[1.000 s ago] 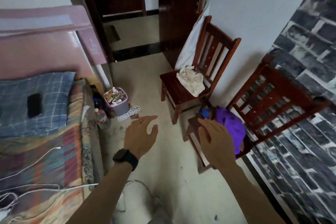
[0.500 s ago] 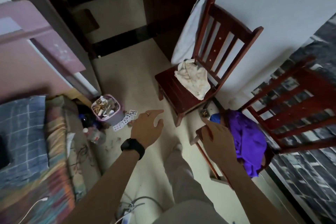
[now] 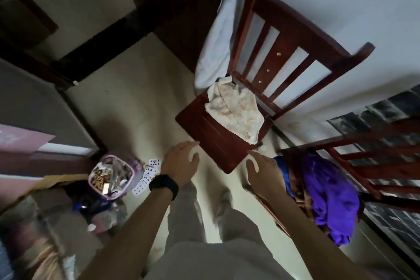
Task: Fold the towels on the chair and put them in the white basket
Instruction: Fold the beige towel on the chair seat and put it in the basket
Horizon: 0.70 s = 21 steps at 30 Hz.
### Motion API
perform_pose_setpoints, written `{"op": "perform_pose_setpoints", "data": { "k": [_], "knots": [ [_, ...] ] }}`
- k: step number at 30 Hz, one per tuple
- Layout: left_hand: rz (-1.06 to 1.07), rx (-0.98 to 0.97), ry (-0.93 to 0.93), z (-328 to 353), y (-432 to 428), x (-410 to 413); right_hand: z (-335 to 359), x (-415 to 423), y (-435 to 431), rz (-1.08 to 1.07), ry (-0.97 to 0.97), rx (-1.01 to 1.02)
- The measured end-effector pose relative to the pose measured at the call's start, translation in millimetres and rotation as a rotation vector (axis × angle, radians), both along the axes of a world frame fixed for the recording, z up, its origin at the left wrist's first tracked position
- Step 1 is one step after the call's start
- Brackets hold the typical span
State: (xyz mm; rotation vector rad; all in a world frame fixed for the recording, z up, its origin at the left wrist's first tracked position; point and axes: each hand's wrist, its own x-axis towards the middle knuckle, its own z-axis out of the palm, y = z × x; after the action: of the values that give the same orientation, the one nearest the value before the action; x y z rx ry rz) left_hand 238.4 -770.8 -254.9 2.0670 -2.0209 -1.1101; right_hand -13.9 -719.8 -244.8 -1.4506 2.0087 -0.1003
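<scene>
A crumpled cream towel [image 3: 235, 110] lies on the seat of a dark red wooden chair [image 3: 218, 143] against the white wall. My left hand [image 3: 181, 161] hovers just off the seat's front left corner, fingers relaxed and holding nothing. My right hand [image 3: 263, 170] hovers at the seat's front right corner, also relaxed and holding nothing. Both hands stay short of the towel. A second red chair [image 3: 377, 166] to the right carries purple cloth [image 3: 329, 193]. No white basket is in view.
A small pink bin [image 3: 113, 173] full of rubbish stands on the floor at left, with playing cards [image 3: 147, 173] scattered beside it. A white cloth [image 3: 216, 29] hangs by the dark door. My legs in grey trousers [image 3: 204, 223] are below. Bed edge at far left.
The view has closed in on the chair with the towel. Both hands have moved forward to the seat's front edge, still holding nothing.
</scene>
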Motion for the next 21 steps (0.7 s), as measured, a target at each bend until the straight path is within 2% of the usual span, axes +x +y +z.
{"op": "perform_pose_setpoints", "data": {
  "k": [3, 6, 10, 15, 18, 21],
  "knots": [
    [-0.135, 0.050, 0.012, -49.9, -62.5, 2.4, -35.3, 4.7, -47.5, -0.105, -0.010, 0.077],
    [-0.290, 0.091, -0.055, -102.4, -116.3, 0.1, -79.0, 4.6, -84.6, -0.281, -0.051, 0.127],
    [-0.525, 0.059, -0.163, -164.7, -167.7, -2.9, -141.1, 6.0, -118.9, -0.514, -0.113, 0.270],
    [-0.619, -0.034, -0.266, -253.2, -208.8, 8.1, -224.7, 6.4, -146.4, -0.839, -0.129, 0.313],
    [-0.702, 0.021, -0.332, -290.4, -225.1, 21.3, -260.6, 0.9, -155.2, -0.905, -0.043, 0.281],
    [-0.761, 0.008, -0.345, -304.6, -226.1, 36.1, -279.2, -5.4, -160.8, -0.930, 0.009, 0.355]
  ]
}}
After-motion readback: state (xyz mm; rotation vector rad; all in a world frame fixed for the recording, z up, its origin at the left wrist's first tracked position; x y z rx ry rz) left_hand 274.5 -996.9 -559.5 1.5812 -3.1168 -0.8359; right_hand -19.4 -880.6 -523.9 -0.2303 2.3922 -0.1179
